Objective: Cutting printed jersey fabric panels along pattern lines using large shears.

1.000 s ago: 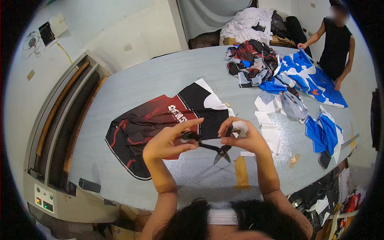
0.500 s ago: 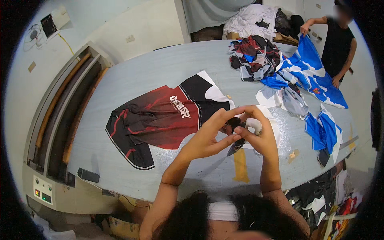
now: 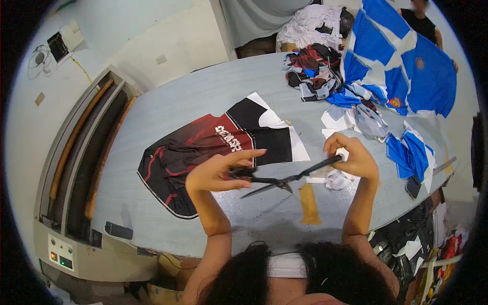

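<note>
A pair of black-handled scissors hangs above the near part of the table, spread wide. My left hand has thumb and fingers around one handle. At the other handle, my right hand is closed, with its fingers curled. Beyond my left hand a red and black jersey lies flat, its black and white sleeve end toward the far right. Crumpled white material rests on the table below my right hand.
Across the grey table, a person lifts blue and white fabric. A garment pile is beside it. Blue and white pieces and a phone-like dark object lie right. A roller machine borders the left.
My hands have moved apart, and the scissors now show spread between them. Crumpled white material now shows on the table below my right hand. The other person has raised the blue fabric higher.
</note>
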`<act>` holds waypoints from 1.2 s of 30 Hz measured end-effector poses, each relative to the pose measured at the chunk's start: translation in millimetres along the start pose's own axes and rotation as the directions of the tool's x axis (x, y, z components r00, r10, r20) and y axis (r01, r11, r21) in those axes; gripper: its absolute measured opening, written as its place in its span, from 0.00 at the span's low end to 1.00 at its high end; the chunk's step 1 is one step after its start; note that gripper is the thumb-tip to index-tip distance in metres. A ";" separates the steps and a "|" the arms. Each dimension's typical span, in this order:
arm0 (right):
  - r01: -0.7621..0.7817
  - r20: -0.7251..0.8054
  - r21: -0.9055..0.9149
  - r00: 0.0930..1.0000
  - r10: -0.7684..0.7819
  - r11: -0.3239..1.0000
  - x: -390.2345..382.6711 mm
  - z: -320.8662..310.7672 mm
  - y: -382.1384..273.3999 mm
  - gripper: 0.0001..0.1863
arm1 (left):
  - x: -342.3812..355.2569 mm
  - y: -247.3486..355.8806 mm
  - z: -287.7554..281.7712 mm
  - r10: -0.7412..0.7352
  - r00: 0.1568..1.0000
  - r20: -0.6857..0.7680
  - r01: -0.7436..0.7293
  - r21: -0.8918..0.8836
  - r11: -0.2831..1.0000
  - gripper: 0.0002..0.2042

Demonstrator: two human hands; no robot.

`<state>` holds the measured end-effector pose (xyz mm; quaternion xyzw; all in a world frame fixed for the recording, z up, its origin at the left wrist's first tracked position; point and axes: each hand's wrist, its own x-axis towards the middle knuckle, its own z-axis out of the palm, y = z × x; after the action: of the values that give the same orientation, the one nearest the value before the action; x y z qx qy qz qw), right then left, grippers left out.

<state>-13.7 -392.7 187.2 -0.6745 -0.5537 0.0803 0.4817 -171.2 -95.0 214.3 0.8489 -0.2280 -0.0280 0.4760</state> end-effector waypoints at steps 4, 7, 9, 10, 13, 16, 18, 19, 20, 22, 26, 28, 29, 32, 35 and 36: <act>-0.177 0.032 -0.160 0.982 0.185 0.971 1.4 0.4 8.2 0.12 | -21.0 -0.8 -11.9 -0.194 0.975 -0.109 0.205 0.094 0.974 0.30; -0.089 0.170 -0.086 0.980 0.103 0.992 11.4 9.4 9.6 0.11 | -33.5 -1.7 -15.3 -0.384 0.909 -0.166 0.401 0.088 0.912 0.31; -0.078 0.147 -0.034 0.986 0.082 0.996 21.3 17.4 18.4 0.11 | -42.9 -11.9 -17.4 -0.440 0.878 -0.191 0.461 0.084 0.884 0.31; -0.069 0.118 0.015 0.991 0.066 0.998 26.8 21.0 24.7 0.11 | -47.4 -21.0 -18.7 -0.348 0.914 -0.207 0.384 0.168 0.908 0.31; -0.098 0.019 0.050 0.995 0.097 0.994 35.7 28.9 41.2 0.11 | -52.2 -21.3 -17.5 -0.280 0.936 -0.213 0.330 0.258 0.908 0.32; -0.169 -0.041 0.348 0.980 0.195 0.922 42.3 35.7 63.6 0.12 | -42.1 -2.6 -16.4 -0.384 0.901 -0.204 0.426 0.245 0.871 0.33; -0.167 -0.041 0.305 0.981 0.188 0.938 44.7 36.2 68.3 0.13 | -40.1 -4.0 -16.0 -0.456 0.867 -0.202 0.495 0.230 0.838 0.33; -0.149 -0.045 0.380 0.983 0.179 0.913 45.3 36.2 66.3 0.14 | -41.8 -10.8 -15.1 -0.371 0.900 -0.230 0.422 0.245 0.873 0.33; -0.129 -0.051 0.451 0.984 0.170 0.883 45.9 35.5 63.3 0.14 | -42.8 -13.8 -14.6 -0.280 0.925 -0.256 0.346 0.265 0.900 0.33; -0.121 -0.070 0.501 0.981 0.180 0.857 42.6 32.7 55.7 0.15 | -36.0 -5.8 -11.3 -0.311 0.913 -0.265 0.371 0.218 0.902 0.33; 0.022 -0.185 0.610 0.976 0.115 0.792 38.2 37.5 43.2 0.17 | -22.5 5.6 1.0 -0.245 0.915 -0.320 0.314 0.184 0.931 0.33; 0.004 -0.188 0.625 0.971 0.146 0.781 36.6 46.4 25.5 0.21 | -16.1 7.1 8.0 -0.171 0.932 -0.321 0.245 0.209 0.947 0.34; -0.015 -0.188 0.639 0.966 0.175 0.769 36.5 52.8 15.9 0.26 | -13.9 7.2 10.5 -0.095 0.942 -0.323 0.176 0.232 0.957 0.34; 0.097 -0.224 0.591 0.973 0.048 0.801 38.6 76.1 -10.1 0.32 | -8.9 18.1 14.6 -0.052 0.974 -0.221 0.109 0.256 0.961 0.33; 0.128 -0.190 0.552 0.981 -0.025 0.824 39.0 77.5 -15.9 0.34 | -9.5 15.3 16.6 -0.055 0.969 -0.241 0.103 0.192 0.976 0.33; 0.127 -0.195 0.552 0.981 -0.020 0.824 38.0 75.7 -11.4 0.34 | -9.1 13.2 16.8 -0.044 0.966 -0.254 0.093 0.187 0.978 0.33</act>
<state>-55.7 -319.8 172.1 -0.4857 -0.4854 0.1594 0.7093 -188.6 -110.4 214.4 0.8961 -0.1386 0.0849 0.4129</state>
